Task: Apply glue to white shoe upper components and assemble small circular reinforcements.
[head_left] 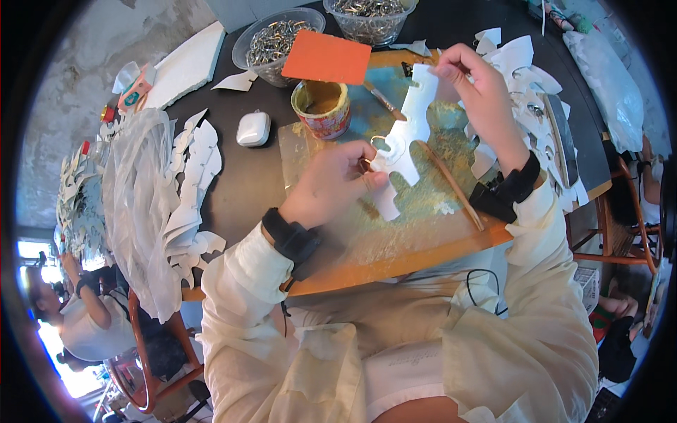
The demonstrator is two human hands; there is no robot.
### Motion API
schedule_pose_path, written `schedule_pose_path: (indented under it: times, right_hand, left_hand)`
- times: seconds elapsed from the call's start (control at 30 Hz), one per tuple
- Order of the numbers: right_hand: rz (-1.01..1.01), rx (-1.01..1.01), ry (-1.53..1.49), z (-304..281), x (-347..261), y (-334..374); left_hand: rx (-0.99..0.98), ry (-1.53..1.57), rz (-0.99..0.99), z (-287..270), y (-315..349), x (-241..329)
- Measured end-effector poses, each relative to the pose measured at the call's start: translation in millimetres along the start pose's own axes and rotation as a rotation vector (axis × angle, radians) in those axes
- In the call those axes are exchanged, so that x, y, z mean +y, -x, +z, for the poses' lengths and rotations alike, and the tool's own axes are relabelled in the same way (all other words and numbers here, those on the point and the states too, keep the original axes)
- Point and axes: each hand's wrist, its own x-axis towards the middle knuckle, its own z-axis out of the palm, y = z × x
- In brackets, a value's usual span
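Setting: dark round bench carrying a glue-smeared wooden work board.
Left hand: the left hand has its grip pinched together on a small metal ring at the lower part of a white jagged-edged paper cut-out.
Right hand: the right hand has its grip closed on the cut-out's upper end, holding it just above the board.
Nearby: a paper cup of tan glue, a thin brush, an orange card and two clear bowls of metal rings.
Left side: stacked white cut-outs beside a clear plastic bag.
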Motion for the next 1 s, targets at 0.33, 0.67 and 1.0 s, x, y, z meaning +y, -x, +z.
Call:
schedule_pose_path:
  times: [0.33, 0.67, 1.0]
  right_hand:
    - [0.068, 0.010, -0.029, 0, -3, 1]
    - [-0.017, -0.025, -0.073, 0, -12, 2]
    - [-0.052, -0.047, -0.127, -1, -15, 2]
  left_hand:
    - [0.165, -0.245, 0.067, -9, 4, 3]
    - [0.297, 0.004, -0.017, -3, 3, 15]
    - [0.326, 0.094, 0.017, 0, 3, 16]
